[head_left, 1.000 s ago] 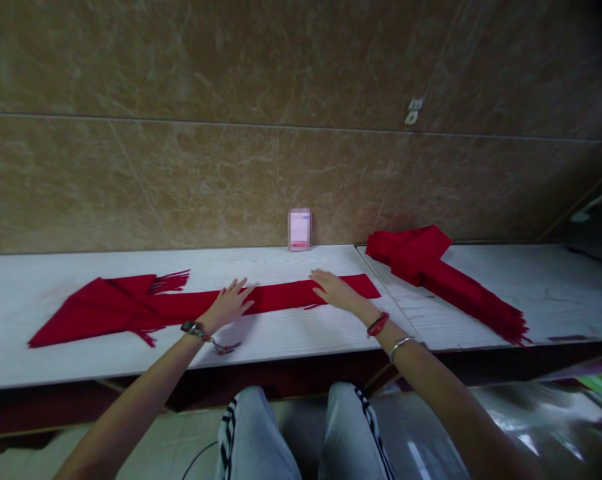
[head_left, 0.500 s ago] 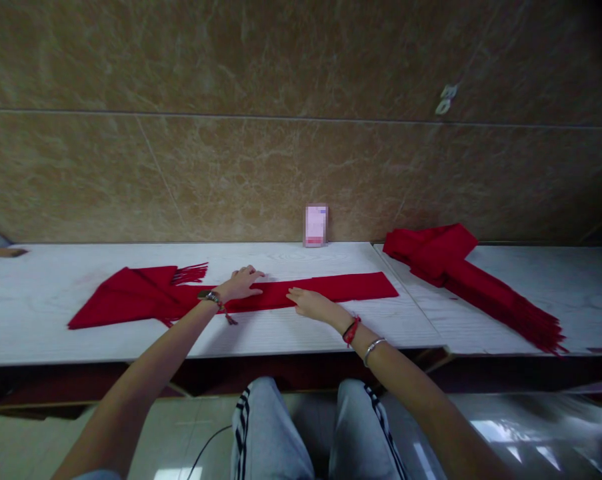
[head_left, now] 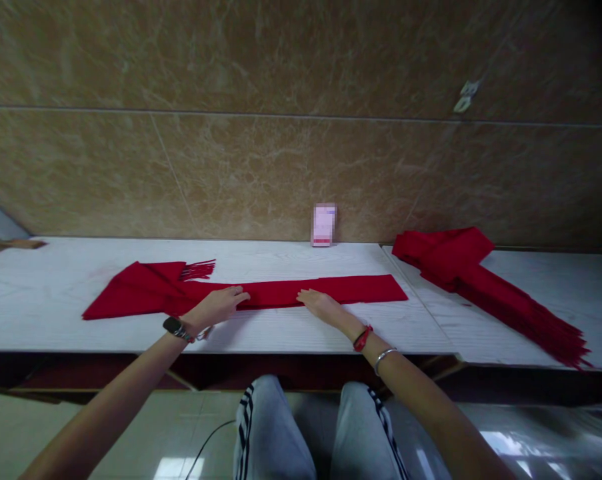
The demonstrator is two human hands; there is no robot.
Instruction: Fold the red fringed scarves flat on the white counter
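A red scarf (head_left: pixel 275 294) lies stretched across the white table, folded into a long narrow band. Its left end fans out wider, with fringe showing at the back. My left hand (head_left: pixel 221 305) rests on the band's near edge, left of the middle, fingers extended. On the band farther right lies my right hand (head_left: pixel 321 304), its fingers stretched out and pointing left. Neither hand grips the cloth. The stretch of band between them is flat.
A second red scarf (head_left: pixel 461 273), loosely folded with a fringed end, lies to the right across another table section. Against the tiled wall (head_left: pixel 261 173) stands a small blurred pink-white card or box (head_left: pixel 323 225). The white table (head_left: pixel 291 333) has its front edge just before my knees.
My left hand has shifted left and toward me, from over the band to its near edge. The right hand stays at nearly the same place on the scarf. The view has moved slightly.
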